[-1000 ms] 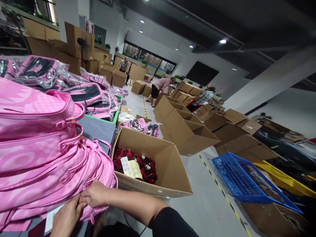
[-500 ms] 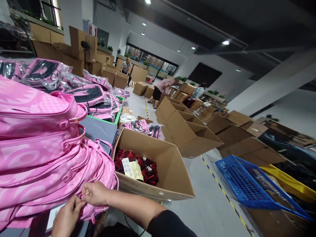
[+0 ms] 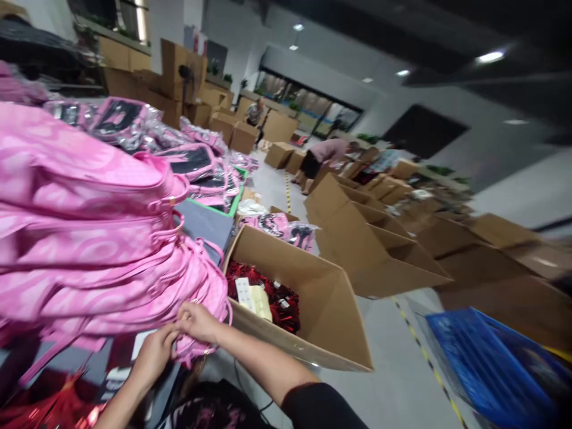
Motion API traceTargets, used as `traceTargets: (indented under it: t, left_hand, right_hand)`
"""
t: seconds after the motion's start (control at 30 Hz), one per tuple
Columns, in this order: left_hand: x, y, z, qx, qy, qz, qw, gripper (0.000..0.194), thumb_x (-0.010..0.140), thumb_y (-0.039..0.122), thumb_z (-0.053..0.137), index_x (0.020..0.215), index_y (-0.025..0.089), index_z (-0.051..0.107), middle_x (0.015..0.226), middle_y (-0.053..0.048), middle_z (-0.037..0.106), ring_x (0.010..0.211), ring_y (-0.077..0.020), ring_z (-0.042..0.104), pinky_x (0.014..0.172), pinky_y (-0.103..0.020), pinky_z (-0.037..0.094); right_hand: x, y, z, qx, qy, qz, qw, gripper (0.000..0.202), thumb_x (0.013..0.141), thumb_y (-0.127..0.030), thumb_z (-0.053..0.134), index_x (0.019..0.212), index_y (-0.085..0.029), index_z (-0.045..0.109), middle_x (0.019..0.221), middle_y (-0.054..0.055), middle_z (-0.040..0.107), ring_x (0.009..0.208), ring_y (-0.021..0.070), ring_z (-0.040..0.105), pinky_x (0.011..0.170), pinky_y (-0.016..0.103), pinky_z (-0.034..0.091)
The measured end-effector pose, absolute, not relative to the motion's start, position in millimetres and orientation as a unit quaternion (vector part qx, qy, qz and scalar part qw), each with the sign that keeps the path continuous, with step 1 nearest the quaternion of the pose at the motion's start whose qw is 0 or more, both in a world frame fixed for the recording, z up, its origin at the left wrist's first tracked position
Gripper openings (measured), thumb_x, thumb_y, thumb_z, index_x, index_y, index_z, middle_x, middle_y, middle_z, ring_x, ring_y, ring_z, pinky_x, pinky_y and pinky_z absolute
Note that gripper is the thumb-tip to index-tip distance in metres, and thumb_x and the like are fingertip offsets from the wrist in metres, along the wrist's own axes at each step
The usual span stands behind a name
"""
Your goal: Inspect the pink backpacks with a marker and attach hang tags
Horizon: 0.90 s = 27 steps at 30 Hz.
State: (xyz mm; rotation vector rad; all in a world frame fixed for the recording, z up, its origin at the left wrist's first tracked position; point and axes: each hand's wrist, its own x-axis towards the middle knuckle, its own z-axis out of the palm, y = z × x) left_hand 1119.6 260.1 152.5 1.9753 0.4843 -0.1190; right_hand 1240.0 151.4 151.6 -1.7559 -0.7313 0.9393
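Observation:
A stack of pink backpacks (image 3: 89,232) fills the left side, straps and zips facing the right. At the lower right edge of the stack, my left hand (image 3: 157,350) and my right hand (image 3: 196,322) meet with fingers pinched on one pink backpack (image 3: 210,298). The exact part between the fingertips is hidden and blurred. Red shiny tassel-like strings (image 3: 53,400) lie at the bottom left, near my left forearm. Just beyond my right arm stands an open cardboard box (image 3: 353,325) with bundles of red and black items (image 3: 286,307) and paper sheets (image 3: 260,302) inside.
Plastic-wrapped pink bags (image 3: 196,159) lie behind the stack, some in a green-rimmed crate (image 3: 236,199). Open cartons (image 3: 344,232) stand across the floor. A blue plastic basket (image 3: 487,363) sits at right. Several people, one in a pink top (image 3: 328,152), are among boxes farther back.
The view has swung left, so everything sits farther right, and red strings now show at the bottom left. Both hands stay pinched together at the backpack's edge.

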Motion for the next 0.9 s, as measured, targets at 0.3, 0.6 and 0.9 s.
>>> traceTargets:
  t: [0.3, 0.6, 0.9]
  left_hand:
    - [1121, 254, 178, 0.848, 0.289, -0.05, 0.441, 0.03, 0.093, 0.042, 0.052, 0.099, 0.014, 0.062, 0.093, -0.005, 0.064, 0.079, -0.0145, 0.06, 0.076, -0.033, 0.051]
    - [1122, 252, 175, 0.843, 0.289, -0.048, 0.45, 0.015, 0.088, 0.026, 0.052, 0.084, 0.018, 0.063, 0.075, -0.003, 0.065, 0.073, -0.0173, 0.06, 0.066, -0.026, 0.035]
    - [1120, 249, 178, 0.843, 0.3, -0.048, 0.445, 0.013, 0.087, 0.024, 0.052, 0.089, 0.018, 0.064, 0.083, -0.006, 0.067, 0.081, -0.0189, 0.061, 0.069, -0.026, 0.035]
  right_hand:
    - [1241, 148, 153, -0.681, -0.304, 0.4, 0.534, 0.011, 0.076, -0.027, 0.055, 0.079, -0.02, 0.047, 0.059, -0.009, 0.044, 0.052, 0.0085, 0.043, 0.051, 0.019, 0.034]
    - [1239, 147, 156, -0.692, -0.3, 0.384, 0.533, 0.018, 0.08, -0.038, 0.055, 0.076, -0.021, 0.05, 0.059, -0.007, 0.047, 0.053, 0.0097, 0.044, 0.054, 0.022, 0.036]
    - [1237, 146, 156, -0.699, -0.295, 0.382, 0.528, 0.02, 0.081, -0.04, 0.055, 0.078, -0.021, 0.049, 0.058, -0.007, 0.047, 0.053, 0.0103, 0.045, 0.053, 0.022, 0.036]
